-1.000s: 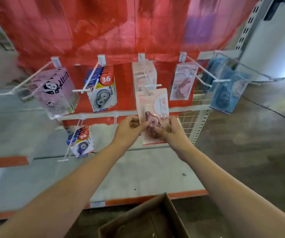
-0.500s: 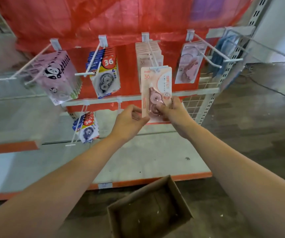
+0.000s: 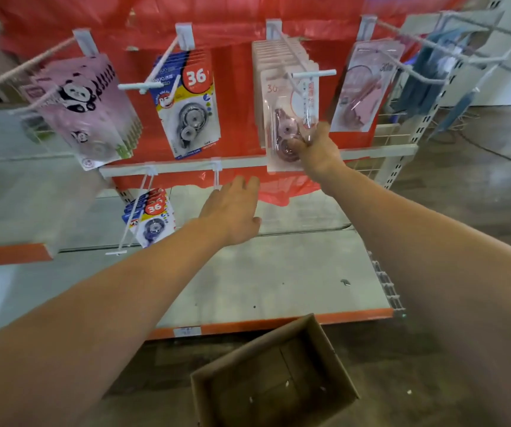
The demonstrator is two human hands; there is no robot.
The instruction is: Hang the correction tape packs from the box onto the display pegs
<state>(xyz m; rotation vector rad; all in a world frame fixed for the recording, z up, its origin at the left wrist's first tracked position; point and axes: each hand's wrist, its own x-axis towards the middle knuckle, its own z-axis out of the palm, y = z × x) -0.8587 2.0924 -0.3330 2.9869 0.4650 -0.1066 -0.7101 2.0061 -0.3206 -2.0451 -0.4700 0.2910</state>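
- The right hand (image 3: 317, 151) now grips the pink correction tape pack (image 3: 289, 118) alone, thumb and fingers (image 3: 294, 145) pinched on its lower right edge; half a second ago the pack hung lower, in front of the peg's crossbar.
- The pack's top has risen to the middle peg (image 3: 297, 61), and the wire appears to pass through its hang hole, just in front of the pink packs (image 3: 279, 53) already stacked there.
- The left hand (image 3: 232, 211), which a second ago helped steady the pack, has let go and dropped below the rail (image 3: 186, 166), its fingers relaxed and holding nothing.
- This pack looks nearly hung; it probably needs only a push back along the wire.
- The cardboard box (image 3: 274, 377) on the floor looks empty, so this may be the last pack.
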